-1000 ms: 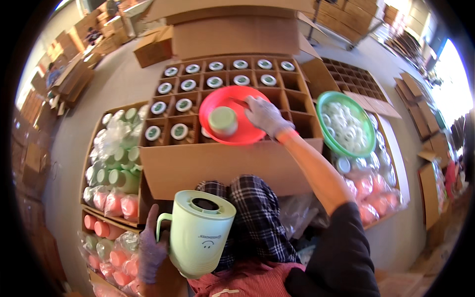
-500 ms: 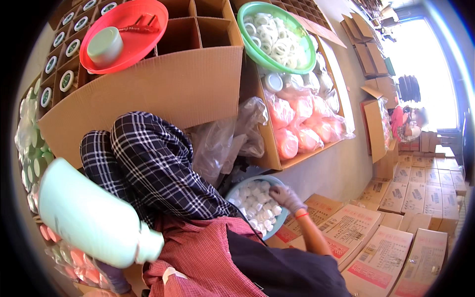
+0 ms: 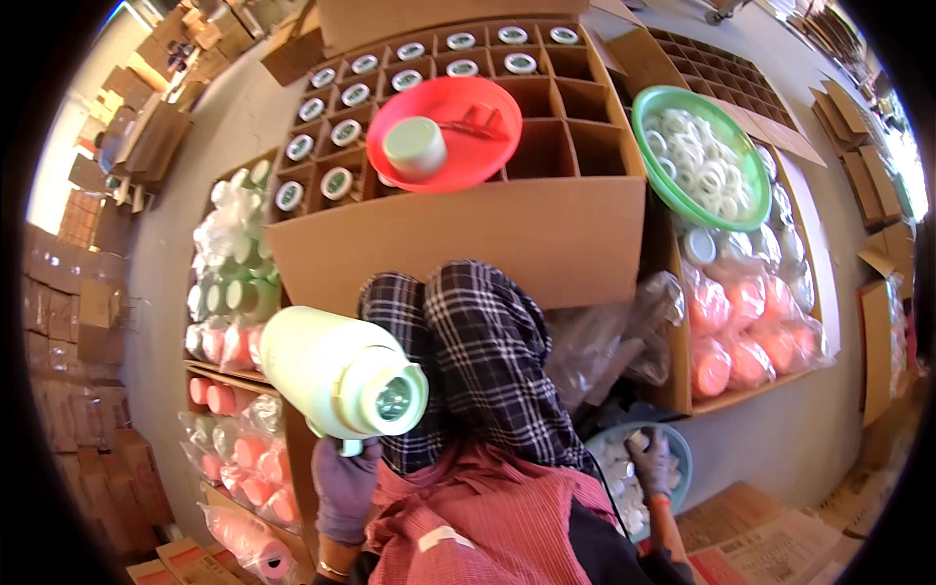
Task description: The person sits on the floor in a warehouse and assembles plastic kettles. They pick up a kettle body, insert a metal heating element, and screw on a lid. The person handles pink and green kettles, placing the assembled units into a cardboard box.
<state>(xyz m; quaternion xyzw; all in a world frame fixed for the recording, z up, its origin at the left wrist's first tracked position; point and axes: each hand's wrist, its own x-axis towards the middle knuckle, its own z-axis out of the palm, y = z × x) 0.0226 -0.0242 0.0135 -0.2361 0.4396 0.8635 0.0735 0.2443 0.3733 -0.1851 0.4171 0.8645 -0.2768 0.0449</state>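
A pale green thermos jug [image 3: 322, 366] lies tilted in the air over my left thigh, its open mouth towards the right and its glassy inside showing. My gloved left hand [image 3: 346, 490] grips it from below by the handle. At my right side stands a blue basin [image 3: 685, 478] of small white stoppers [image 3: 621, 478]. My gloved right hand [image 3: 655, 464] is down in that basin, fingers closed round a white stopper, partly hidden by the fingers.
Before my knees is a divided carton [image 3: 458, 244] of capped jugs, with a red tray [image 3: 497, 146] holding a pale green cup on top. To the right, a green basin [image 3: 751, 195] of white rings rests over a carton of bagged pink parts [image 3: 751, 302]. More bagged parts [image 3: 249, 448] stand left.
My view has swung round to the left and levelled. The jug has turned so that its mouth shows. My right hand has gone from the basin's rim in among the stoppers.
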